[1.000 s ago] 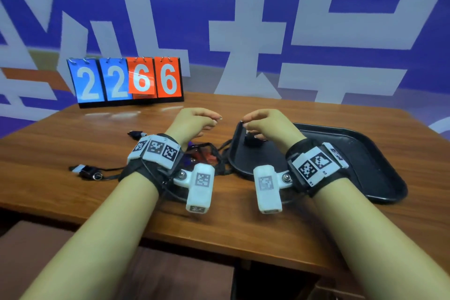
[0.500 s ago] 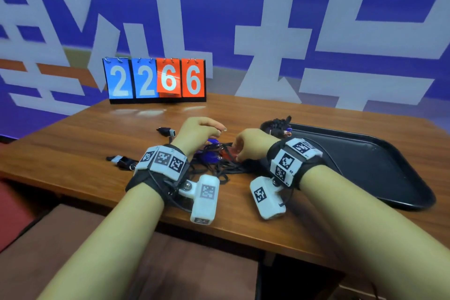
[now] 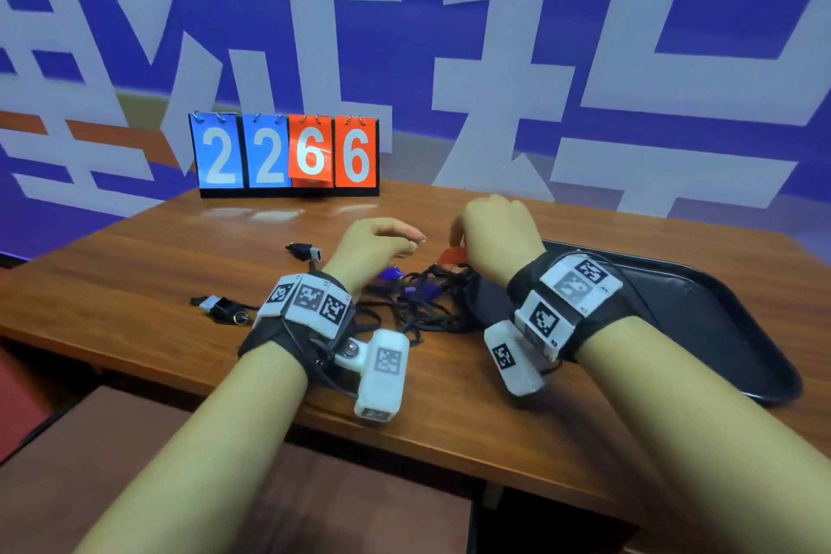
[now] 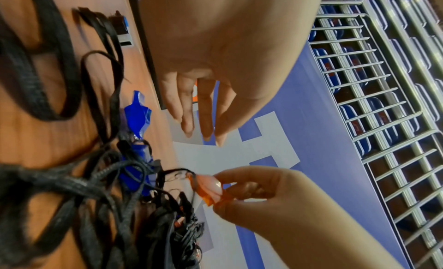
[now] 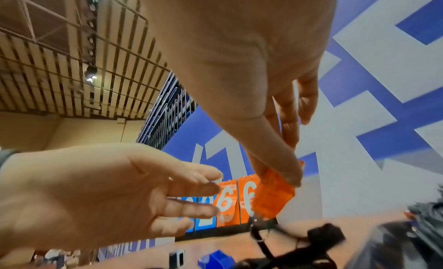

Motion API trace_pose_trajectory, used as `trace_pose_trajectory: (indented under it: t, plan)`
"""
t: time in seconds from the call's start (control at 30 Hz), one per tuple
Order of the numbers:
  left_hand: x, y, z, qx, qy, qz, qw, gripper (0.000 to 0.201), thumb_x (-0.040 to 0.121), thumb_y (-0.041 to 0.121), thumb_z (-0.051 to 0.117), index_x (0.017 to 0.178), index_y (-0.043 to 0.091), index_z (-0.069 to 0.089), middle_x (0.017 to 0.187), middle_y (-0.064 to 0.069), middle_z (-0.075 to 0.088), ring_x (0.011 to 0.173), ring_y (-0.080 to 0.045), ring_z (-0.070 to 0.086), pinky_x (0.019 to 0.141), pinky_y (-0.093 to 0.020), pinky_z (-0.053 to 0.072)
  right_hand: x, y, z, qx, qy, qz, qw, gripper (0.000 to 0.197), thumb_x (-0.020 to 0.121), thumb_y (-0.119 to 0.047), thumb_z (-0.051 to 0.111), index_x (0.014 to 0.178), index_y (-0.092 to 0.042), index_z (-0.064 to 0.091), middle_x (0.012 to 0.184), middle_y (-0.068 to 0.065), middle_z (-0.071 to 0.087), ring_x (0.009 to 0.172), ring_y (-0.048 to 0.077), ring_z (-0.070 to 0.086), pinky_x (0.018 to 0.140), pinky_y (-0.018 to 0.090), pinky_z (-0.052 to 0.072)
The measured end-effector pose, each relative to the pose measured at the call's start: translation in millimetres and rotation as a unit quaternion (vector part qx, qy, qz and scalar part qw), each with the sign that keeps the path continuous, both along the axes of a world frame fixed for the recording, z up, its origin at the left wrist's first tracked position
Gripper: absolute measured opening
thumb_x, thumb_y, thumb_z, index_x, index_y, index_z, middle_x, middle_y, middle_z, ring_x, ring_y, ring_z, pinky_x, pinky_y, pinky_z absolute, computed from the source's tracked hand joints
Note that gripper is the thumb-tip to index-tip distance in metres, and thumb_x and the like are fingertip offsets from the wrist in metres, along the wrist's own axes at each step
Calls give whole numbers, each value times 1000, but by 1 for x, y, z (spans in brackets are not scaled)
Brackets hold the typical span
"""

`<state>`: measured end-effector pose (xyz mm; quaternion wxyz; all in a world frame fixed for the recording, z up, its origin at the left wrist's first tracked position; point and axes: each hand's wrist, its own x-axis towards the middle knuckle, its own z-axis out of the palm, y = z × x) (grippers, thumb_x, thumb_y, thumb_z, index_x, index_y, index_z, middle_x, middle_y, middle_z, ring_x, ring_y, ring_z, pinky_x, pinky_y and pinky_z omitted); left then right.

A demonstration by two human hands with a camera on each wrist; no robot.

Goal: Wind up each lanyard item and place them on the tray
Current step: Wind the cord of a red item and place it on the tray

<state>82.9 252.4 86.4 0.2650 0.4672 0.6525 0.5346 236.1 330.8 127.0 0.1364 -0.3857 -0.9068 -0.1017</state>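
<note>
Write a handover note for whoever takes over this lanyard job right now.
Right hand: pinches the translucent orange plastic tag, lifted off the tangled pile of black woven lanyards.
Left hand: open, holding nothing, beside it.
Blue plastic tags lie in the pile on the brown wooden table; two more black clip ends lie left of it.
Black plastic tray: contents hidden behind the right wrist.
Left: untangle, wind each lanyard, place on tray.

— Where do we find the lanyards point(image 3: 418, 306)?
— On the table point(image 3: 135, 265), just left of the tray point(image 3: 701, 319). The scoreboard point(image 3: 288, 155) stands behind them; two clips point(image 3: 222, 306) lie further left.
</note>
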Motion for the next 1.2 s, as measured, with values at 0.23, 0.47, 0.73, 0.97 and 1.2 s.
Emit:
trace_pose_trajectory:
  t: [0.23,0.47,0.73,0.97,1.2]
  plan:
    - [13,8,6,19,96,-48,994,30,82,26,80,110,18,74,102,7,73,96,-3,66,80,-11,48,13,12,14,-147,111,60,981,21,81,-8,71,94,-22,79,81,-2,71,78,16,66,70,26,53]
    - [20,18,11,60,108,-30,992,14,86,28,75,94,18,78,84,8,76,75,7,64,76,-13,47,30,25,11,-314,363,97,872,38,81,2,68,115,-17,67,102,1,70,93,13,68,79,22,55]
    - [29,31,29,117,-98,-35,988,28,93,25,67,117,12,67,102,1,77,90,-6,71,73,-21,49,20,23,-25,-581,304,189,730,32,83,-8,69,112,-20,65,112,2,72,115,19,63,102,32,45]
    - [13,35,13,133,-189,-3,973,30,98,22,60,121,4,61,99,-6,75,86,-16,70,73,-23,53,23,32,-19,-526,418,167,722,13,93,-3,60,90,-5,72,81,4,66,71,15,59,71,21,51]
    - [2,26,2,182,-275,35,943,10,99,18,59,107,14,61,96,-4,75,85,-15,69,76,-26,54,22,28,-9,-446,308,94,835,7,89,-14,68,92,-11,74,71,-2,65,54,8,51,57,22,39]
